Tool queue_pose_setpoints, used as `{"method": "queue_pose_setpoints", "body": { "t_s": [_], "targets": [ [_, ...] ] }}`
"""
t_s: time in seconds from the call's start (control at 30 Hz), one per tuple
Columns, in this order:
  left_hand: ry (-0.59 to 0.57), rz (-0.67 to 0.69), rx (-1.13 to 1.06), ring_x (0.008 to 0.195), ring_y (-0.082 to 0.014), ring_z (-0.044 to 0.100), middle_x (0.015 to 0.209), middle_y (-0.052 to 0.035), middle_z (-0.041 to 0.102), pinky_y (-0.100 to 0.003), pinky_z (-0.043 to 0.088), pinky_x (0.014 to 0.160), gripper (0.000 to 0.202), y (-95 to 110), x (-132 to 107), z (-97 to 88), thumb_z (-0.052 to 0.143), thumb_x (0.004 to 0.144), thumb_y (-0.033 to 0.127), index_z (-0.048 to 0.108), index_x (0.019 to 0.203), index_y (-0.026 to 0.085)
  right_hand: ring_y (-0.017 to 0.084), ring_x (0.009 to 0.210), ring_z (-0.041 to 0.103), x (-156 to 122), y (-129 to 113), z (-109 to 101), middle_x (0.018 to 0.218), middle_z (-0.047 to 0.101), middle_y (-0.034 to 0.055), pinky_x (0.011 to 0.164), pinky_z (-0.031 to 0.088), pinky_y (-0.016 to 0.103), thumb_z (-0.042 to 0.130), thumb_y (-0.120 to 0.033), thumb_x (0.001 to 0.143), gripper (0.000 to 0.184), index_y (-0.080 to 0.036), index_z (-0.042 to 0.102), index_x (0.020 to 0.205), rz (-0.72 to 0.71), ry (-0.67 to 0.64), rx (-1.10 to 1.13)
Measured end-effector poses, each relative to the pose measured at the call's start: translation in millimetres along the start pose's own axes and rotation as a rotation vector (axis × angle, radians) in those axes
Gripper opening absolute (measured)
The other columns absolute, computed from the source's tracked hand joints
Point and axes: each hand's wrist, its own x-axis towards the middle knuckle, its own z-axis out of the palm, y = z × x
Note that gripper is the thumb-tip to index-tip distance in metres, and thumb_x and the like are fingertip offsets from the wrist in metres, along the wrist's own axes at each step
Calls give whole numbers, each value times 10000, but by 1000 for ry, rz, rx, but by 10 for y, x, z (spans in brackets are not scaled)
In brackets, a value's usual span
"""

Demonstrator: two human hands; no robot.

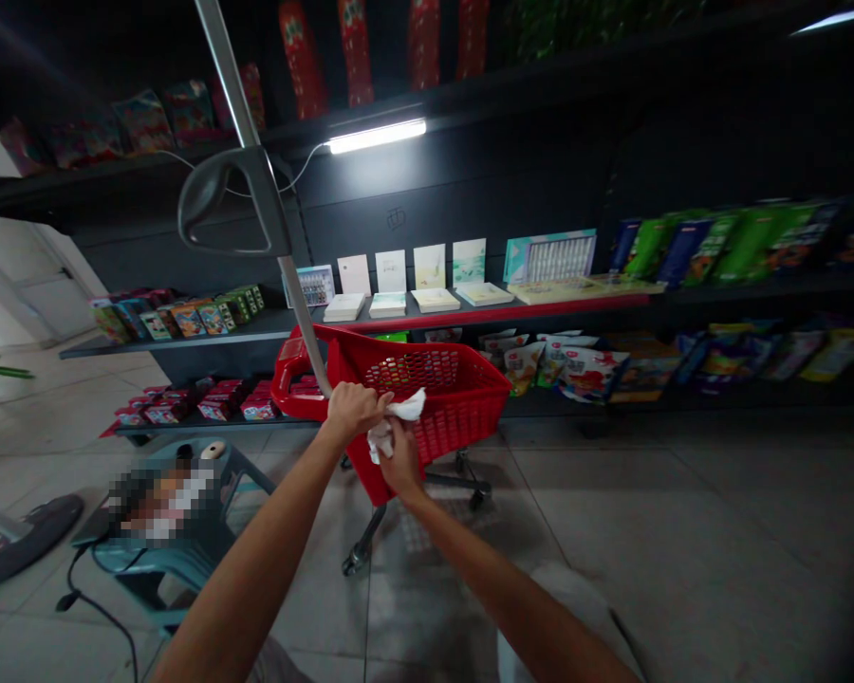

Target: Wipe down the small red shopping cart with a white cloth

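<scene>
A red plastic shopping cart (462, 417) with meshed sides stands in front of me. From its near left side a metal pole (295, 294) with a grey loop handle (234, 204) rises at a slant. My left hand (356, 413) is closed in a fist at the foot of this pole, against the cart's near end; what its fingers grip is hidden. Just to the right and lower, my right hand (402, 460) pinches a crumpled white tissue (407, 407), whose folds stick out between both hands.
Behind the cart, shelves hold boxed sets (551, 258), bagged goods (590, 370) and red packs (220, 398). A lit tube lamp (377, 137) hangs above. On the left stand a blue-grey stool (220, 545) with things on it and a round dark base (35, 541).
</scene>
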Motion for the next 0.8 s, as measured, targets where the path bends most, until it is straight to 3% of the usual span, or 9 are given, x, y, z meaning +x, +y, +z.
{"method": "queue_pose_setpoints", "body": {
  "t_s": [0.13,0.2,0.37,0.43,0.53,0.7,0.8],
  "targets": [
    [-64,-11,-6,1033,-329,730,1002,-213,776,-386,499,868,818,17,54,-17,184,991,669,817,1004,150,331,1423,433,-174,-297,172,1454,513,158,1137,451,545,600,-246,892,732,-226,319,1568,-146,-42,-105],
    [-74,-20,-7,1048,-330,725,1022,-219,772,-382,499,871,763,3,63,-13,239,989,654,811,1038,151,320,1450,407,-123,-289,132,1470,512,131,1178,412,558,591,-247,917,707,-260,328,1574,-183,-73,-127],
    [-88,-32,-18,1074,-313,716,1067,-212,767,-366,489,898,664,-51,60,21,310,998,608,801,1086,170,281,1404,490,-1,74,130,1391,622,74,1167,452,475,591,-154,918,465,-308,624,1355,-310,-229,-278],
    [-86,-33,-13,1067,-307,719,1076,-206,768,-363,487,900,682,-78,54,28,289,1003,616,802,1079,172,271,1372,531,-40,244,170,1390,639,54,1147,478,457,601,-116,902,454,-303,657,1312,-381,-298,-358],
    [-66,-26,-1,1044,-310,724,1064,-202,771,-366,488,883,717,-122,32,25,261,1005,628,806,1053,165,277,1358,552,-106,387,160,1391,647,92,1151,480,435,621,-69,873,495,-205,642,1349,-495,-376,-414],
    [-14,-3,-2,1026,-316,722,1041,-197,773,-372,479,858,727,-160,-16,30,245,1012,619,809,1047,161,270,1370,531,28,442,-149,1366,655,129,1134,491,388,591,-45,886,479,-178,659,1341,-602,-493,-436],
    [-11,4,-17,1042,-310,714,1057,-192,771,-365,466,860,695,-166,-17,45,264,1017,595,807,1059,164,292,1320,546,216,554,-490,1351,640,171,1081,512,395,558,-91,923,402,-148,684,1300,-507,-472,-502]
  ]
}}
